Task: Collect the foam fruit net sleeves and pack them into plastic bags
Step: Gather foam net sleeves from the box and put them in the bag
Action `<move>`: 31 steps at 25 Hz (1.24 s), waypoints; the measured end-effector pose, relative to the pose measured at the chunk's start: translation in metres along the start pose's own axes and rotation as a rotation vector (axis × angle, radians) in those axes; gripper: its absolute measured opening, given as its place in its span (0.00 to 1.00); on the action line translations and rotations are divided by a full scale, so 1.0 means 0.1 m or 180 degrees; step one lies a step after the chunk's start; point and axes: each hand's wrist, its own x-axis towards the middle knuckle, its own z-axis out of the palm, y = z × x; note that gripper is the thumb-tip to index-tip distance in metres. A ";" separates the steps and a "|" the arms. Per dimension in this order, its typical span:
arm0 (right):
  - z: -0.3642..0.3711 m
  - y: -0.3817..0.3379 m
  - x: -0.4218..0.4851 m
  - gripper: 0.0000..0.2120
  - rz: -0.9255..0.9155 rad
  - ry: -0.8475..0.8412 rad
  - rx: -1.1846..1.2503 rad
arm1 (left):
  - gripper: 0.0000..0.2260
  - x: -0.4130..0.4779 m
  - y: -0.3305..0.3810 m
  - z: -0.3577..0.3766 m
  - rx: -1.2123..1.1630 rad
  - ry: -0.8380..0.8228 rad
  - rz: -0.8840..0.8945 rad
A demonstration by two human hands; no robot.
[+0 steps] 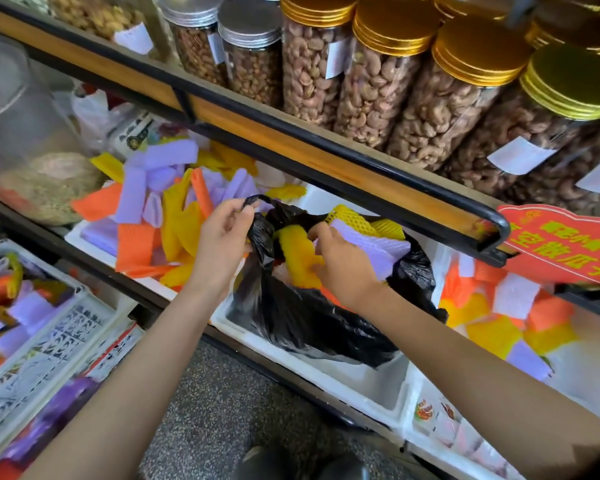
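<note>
Closest to me is the grey speckled floor (222, 410), and both arms reach out over it. A white foam box (326, 375) sits on the low shelf, and the black plastic bag (309, 327) stands inside it.

The bag looks nearly full. A yellow sleeve (295, 247) and a purple sleeve (378, 251) poke out of its mouth.

My left hand (222, 230) pinches one bag handle tight and lifts it up. My right hand (343, 265) has curled fingers at the other side of the mouth. I think it grips the bag's edge there, right against the yellow sleeve.

I think I am at the closing step. Next I must push the sticking-out sleeves down, then bring the two handles together and tie them. The foam is springy, so it may pop back up.

Beside the box on my left is a white crate (59, 327) with more sleeves. Behind the bag lies a pile of loose sleeves (160, 216), purple, yellow and orange, not packed yet. A red sign (561, 244) hangs at the right.

Farther back runs a black shelf rail (326, 150). Above it stand tall jars of cashews (371, 88) with gold lids.
</note>
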 end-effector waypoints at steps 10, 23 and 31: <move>-0.15 0.37 -0.28 0.21 -0.0387 -0.0654 0.0594 | 0.10 0.27 0.20 0.52 -0.0169 -0.0577 0.0518; 0.10 0.03 -0.11 0.23 -0.0415 -0.0983 0.0828 | 0.04 0.06 -0.05 0.01 0.1063 0.0149 0.0652; -0.40 1.12 -1.31 0.14 -0.0235 0.1355 0.1083 | 0.09 -0.54 0.24 0.80 0.2552 0.0314 0.2140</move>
